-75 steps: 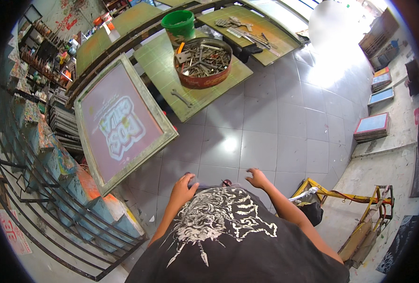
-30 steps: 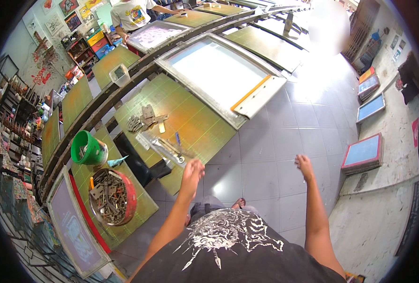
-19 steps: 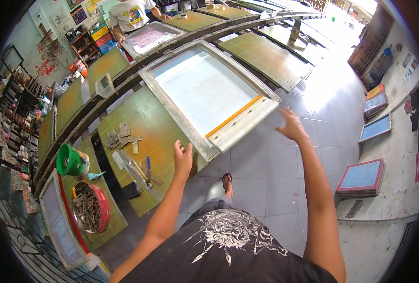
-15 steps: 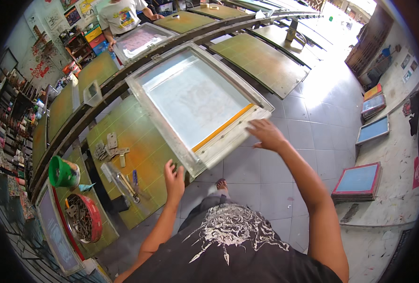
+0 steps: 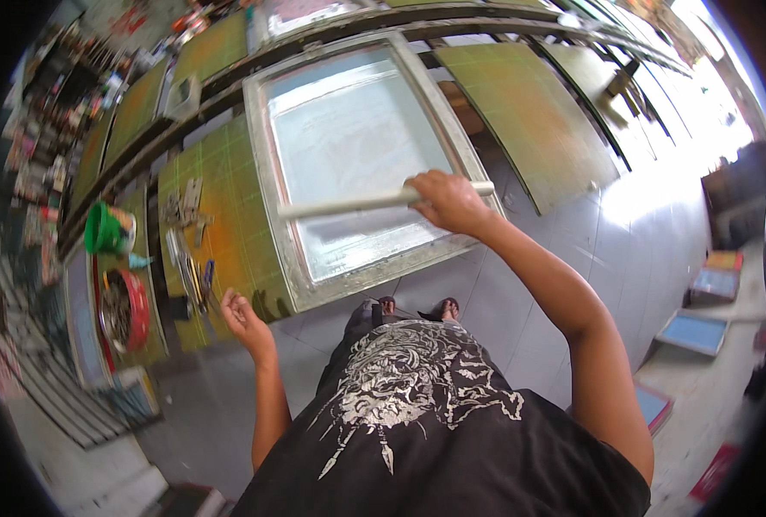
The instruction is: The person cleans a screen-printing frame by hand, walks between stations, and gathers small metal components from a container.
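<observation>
My right hand (image 5: 448, 202) is wrapped around the right part of a long whitish squeegee (image 5: 340, 207), which lies across the lower part of a screen-printing frame (image 5: 267, 155). Pale blue mesh (image 5: 348, 151) fills that frame, and a faint printed pattern shows in its middle. The mesh between the squeegee and the near side looks glossy. My left hand (image 5: 245, 320) hangs free, left of the frame's near corner, with loosely curled fingers and nothing in them. It is near a greenish-yellow board (image 5: 228, 172) with orange patches.
On that board lie metal plates (image 5: 185, 205) and several slim tools (image 5: 192, 271). Further left stand a green bucket (image 5: 103, 226) and a red tub (image 5: 139, 314). Another board (image 5: 529, 121) extends to the right. A blue framed screen (image 5: 693, 332) leans at the far right.
My right hand has gone from the near edge of the frame to a grip on the squeegee, which is now turned and further up the mesh. My left hand has moved left, away from the frame.
</observation>
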Demonstrator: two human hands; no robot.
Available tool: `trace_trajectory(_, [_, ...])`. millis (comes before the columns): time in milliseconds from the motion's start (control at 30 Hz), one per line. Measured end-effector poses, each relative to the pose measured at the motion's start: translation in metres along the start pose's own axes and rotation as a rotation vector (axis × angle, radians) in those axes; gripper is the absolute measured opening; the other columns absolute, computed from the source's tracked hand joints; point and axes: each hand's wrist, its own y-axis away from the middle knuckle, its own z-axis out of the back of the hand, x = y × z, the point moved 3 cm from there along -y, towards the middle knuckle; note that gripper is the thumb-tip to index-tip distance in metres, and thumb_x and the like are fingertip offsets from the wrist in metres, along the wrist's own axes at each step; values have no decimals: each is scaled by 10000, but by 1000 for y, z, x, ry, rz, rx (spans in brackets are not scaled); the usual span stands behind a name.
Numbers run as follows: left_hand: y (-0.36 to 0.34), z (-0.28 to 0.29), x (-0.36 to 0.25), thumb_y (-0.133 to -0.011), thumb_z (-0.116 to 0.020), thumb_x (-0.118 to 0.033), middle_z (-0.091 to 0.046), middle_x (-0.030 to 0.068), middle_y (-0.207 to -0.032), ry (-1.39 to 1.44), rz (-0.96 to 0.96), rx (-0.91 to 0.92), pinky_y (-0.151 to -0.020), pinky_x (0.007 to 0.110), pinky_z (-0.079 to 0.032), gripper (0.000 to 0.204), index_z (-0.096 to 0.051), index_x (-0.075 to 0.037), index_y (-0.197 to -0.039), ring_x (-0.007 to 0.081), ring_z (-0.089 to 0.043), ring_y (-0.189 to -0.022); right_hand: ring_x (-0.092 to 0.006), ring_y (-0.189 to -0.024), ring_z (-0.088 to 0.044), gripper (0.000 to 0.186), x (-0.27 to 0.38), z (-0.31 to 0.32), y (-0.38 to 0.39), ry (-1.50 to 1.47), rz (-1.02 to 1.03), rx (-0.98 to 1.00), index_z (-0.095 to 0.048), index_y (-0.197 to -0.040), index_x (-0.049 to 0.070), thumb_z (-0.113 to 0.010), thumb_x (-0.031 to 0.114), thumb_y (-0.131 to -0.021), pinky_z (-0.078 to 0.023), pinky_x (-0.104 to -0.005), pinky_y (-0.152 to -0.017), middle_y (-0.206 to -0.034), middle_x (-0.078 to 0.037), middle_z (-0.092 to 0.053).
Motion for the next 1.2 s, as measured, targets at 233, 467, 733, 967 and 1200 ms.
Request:
trace_trajectory(233, [158, 7, 39, -991, -495, -165, -566, 96, -1097, 10, 317, -211, -936, 305, -407, 240, -532, 18, -1142, 170, -534, -1014, -324, -866, -669, 439, -83, 63, -115, -501, -302, -354, -617, -1087, -32, -653, 334, -845, -502, -400, -774, -935, -231, -673])
trace_trajectory(467, [348, -3, 160, -970, -552, -172, -579, 48, -876, 4, 678, -5, -756, 279, -450, 156, -563, -19, -1000, 131, -538, -794, -300, -876, -668, 483, -207, 79, -290, -1292, -586, -372, -555, -1161, -116, -672, 266, -889, -540, -408, -763, -1065, -226, -655])
trace_trajectory(733, [554, 61, 158, -784, -645, -208, -549, 109, -683, -909, 374, 297, -584, 434, -458, 256, -610, -41, -975, 303, -546, -617, -331, -960, -645, 440, -297, 97, -435, -1263, -627, -429, -529, -1244, -57, -626, 214, -912, -520, -446, -863, -1143, -222, -630])
trace_trajectory(967, [637, -30, 100, -903, -622, -312, -635, 142, -958, -416, 789, -22, -727, 445, -504, 413, -500, -25, -1174, 286, -621, -845, -354, -1002, -629, 483, -327, 67, -503, -1391, -602, -261, -482, -1270, -98, -637, 170, -899, -523, -488, -863, -1168, -230, -598])
trace_trajectory(1200, [688, -111, 78, -917, -611, -339, -652, 108, -874, 394, 1245, -394, -702, 360, -510, 386, -567, -6, -1106, 236, -628, -817, -359, -1075, -606, 527, -356, 65, -543, -1304, -545, -175, -456, -1317, -51, -564, 312, -952, -515, -470, -902, -1258, -233, -563])
